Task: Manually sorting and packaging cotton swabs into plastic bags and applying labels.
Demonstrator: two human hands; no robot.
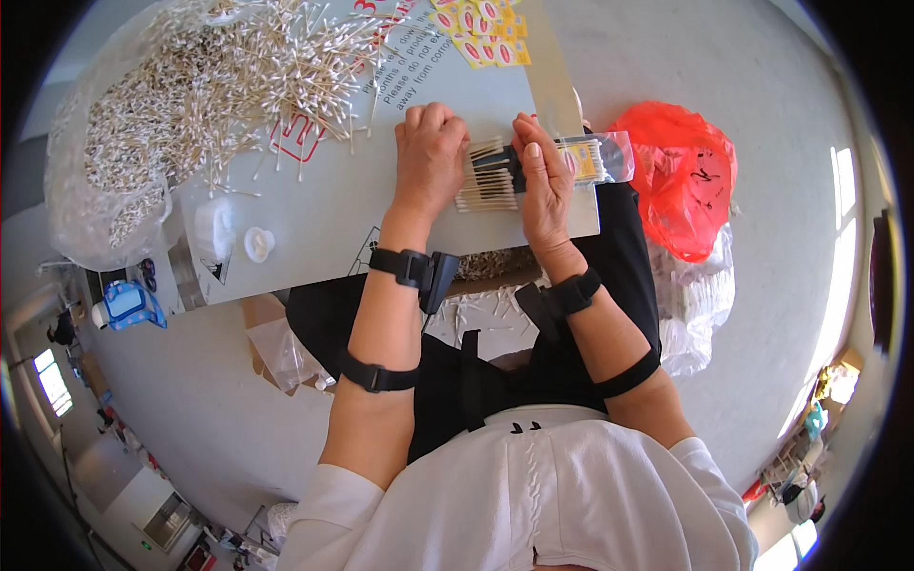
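A: Head view. Left hand (430,152)?
B: Fingers curled inward, fingertips hidden. Can't tell if it pinches anything.
A: Right hand (546,190)?
B: Fingers close together, thumb beside them, narrow. Grip: can't tell.
A: Between them?
B: Row of thin, pale-stick, white-tipped cotton swabs (489,190), just right of the left hand.
A: Other side?
B: Clear plastic packet with yellow label (583,160), swabs inside, just right of the right hand.
A: Rest?
B: Big loose white-tipped swab heap (228,81), beyond and left of the left hand; yellow-and-white paper cards (484,30) beyond both; crumpled red plastic bag (681,171), right of the right hand.
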